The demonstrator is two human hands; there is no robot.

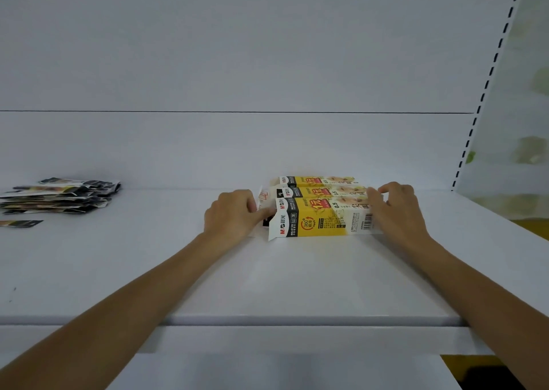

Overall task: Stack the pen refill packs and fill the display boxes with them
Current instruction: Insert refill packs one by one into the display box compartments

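Three yellow, white and black display boxes lie side by side on the white shelf [297, 285], long sides toward me. The nearest display box [320, 218] is the largest in view; a second box [315, 192] and a third box [315, 180] sit behind it. My left hand [234, 217] touches the nearest box's open left end, index finger against its flap. My right hand [392, 208] grips the right end of the boxes, fingers curled over the top. A loose pile of pen refill packs [59, 195] lies far left, with one single pack [20, 223] in front of it.
The shelf's white back panel rises behind the boxes. A slotted upright [487, 83] runs up the right side. The shelf's front edge [267, 321] crosses below my forearms. A dark and yellow area shows at the bottom right.
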